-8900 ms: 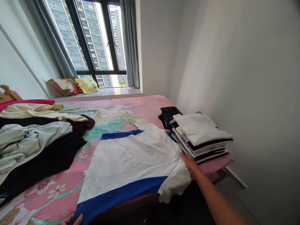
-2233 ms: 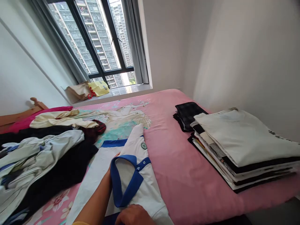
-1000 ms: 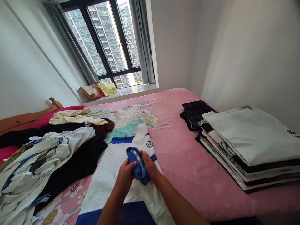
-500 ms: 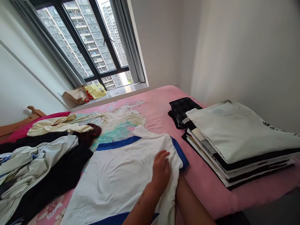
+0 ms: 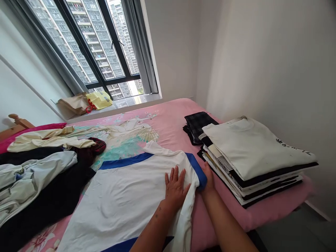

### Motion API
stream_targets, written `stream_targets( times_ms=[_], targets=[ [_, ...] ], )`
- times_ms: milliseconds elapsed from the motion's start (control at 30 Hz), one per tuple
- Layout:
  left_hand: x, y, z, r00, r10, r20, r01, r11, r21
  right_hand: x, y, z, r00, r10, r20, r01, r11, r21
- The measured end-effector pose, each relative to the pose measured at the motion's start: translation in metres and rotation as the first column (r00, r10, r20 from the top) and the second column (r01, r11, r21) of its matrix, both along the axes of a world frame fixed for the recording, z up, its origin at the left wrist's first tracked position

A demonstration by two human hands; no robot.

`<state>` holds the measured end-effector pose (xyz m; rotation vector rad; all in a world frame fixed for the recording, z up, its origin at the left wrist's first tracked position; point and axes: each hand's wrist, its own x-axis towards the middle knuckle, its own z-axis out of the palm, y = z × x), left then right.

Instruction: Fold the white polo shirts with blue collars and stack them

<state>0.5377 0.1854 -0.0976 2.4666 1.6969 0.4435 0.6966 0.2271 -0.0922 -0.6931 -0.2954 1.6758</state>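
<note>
A white shirt with blue trim lies spread on the pink bed sheet. My left hand rests flat on the shirt near its right edge, fingers spread. Just to its right, my right hand sits at the shirt's blue collar edge, fingers curled on the fabric. A stack of folded shirts stands right beside that hand, with a white shirt on top.
A heap of unfolded clothes covers the left of the bed. Folded dark plaid cloth lies behind the stack. Paper and yellow bags sit on the window sill. A white wall runs close along the right.
Earlier both hands held the blue collar up over the folded shirt. Now the shirt lies spread wider, my left hand has flattened on it, and my right hand has come out at the collar edge.
</note>
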Motion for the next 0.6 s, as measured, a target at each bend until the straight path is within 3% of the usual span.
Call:
stream_targets(
  times_ms=[67, 133, 233, 333, 400, 467, 600],
  targets=[
    [-0.003, 0.000, -0.002, 1.000, -0.023, -0.012, 0.023, 1.000, -0.001, 0.022, -0.003, 0.002, 0.996, 0.035, -0.088, -0.035, 0.999, -0.003],
    [-0.003, 0.000, -0.002, 0.999, -0.030, -0.016, 0.030, 1.000, -0.005, 0.042, -0.014, 0.005, 0.999, 0.024, -0.044, -0.027, 0.998, -0.057],
    [-0.001, 0.000, 0.002, 1.000, -0.018, 0.000, 0.018, 1.000, 0.001, 0.057, -0.045, 0.007, 0.964, -0.065, 0.257, 0.112, 0.978, -0.176],
    [0.001, -0.005, 0.008, 1.000, 0.003, 0.030, -0.002, 1.000, -0.019, 0.054, -0.081, 0.003, 0.783, -0.058, 0.619, 0.225, 0.954, -0.196],
    [0.000, -0.014, 0.013, 0.999, 0.016, 0.049, -0.013, 0.999, -0.048, 0.049, -0.096, 0.001, 0.695, 0.131, 0.707, 0.124, 0.946, -0.298],
    [-0.001, -0.028, 0.016, 0.997, 0.033, 0.073, -0.027, 0.996, -0.079, 0.043, -0.100, 0.002, 0.658, 0.300, 0.691, -0.007, 0.920, -0.393],
    [-0.001, -0.065, 0.022, 0.990, 0.020, 0.143, -0.002, 0.991, -0.131, 0.031, -0.082, 0.009, 0.561, 0.308, 0.769, -0.049, 0.939, -0.340]
  ],
)
